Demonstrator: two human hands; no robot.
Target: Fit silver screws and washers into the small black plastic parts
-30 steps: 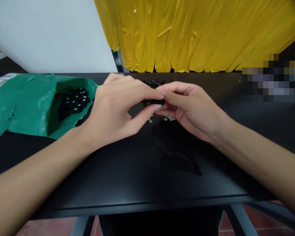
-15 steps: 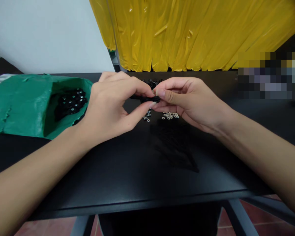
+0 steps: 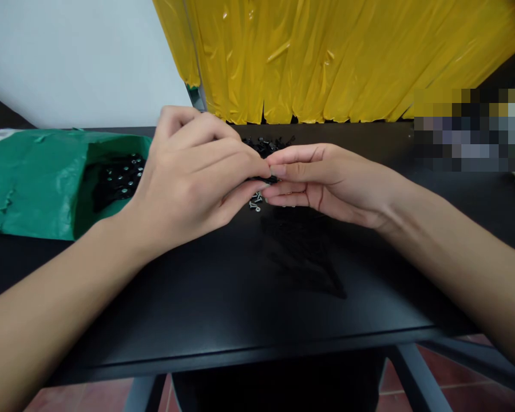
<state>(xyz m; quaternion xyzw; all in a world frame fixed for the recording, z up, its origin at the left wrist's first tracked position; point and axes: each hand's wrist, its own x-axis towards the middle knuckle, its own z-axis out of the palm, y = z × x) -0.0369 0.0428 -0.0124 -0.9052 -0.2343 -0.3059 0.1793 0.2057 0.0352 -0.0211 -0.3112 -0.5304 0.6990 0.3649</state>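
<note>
My left hand (image 3: pixel 193 177) and my right hand (image 3: pixel 326 180) meet fingertip to fingertip above the black table (image 3: pixel 240 297). Between them they pinch a small black part (image 3: pixel 269 179), mostly hidden by the fingers. Just under the fingertips lie a few small silver screws (image 3: pixel 254 202). A heap of black parts (image 3: pixel 266 146) sits on the table behind the hands.
A torn green bag (image 3: pixel 34 183) lies open at the left, with several black parts with silver centres (image 3: pixel 120 177) inside. Yellow plastic sheeting (image 3: pixel 339 57) hangs behind the table. The near table edge runs across the bottom, with metal legs below it.
My left hand has rotated and lifted its knuckles. My right hand has flattened and lowered, now covering the small silver washers that showed under it half a second ago.
</note>
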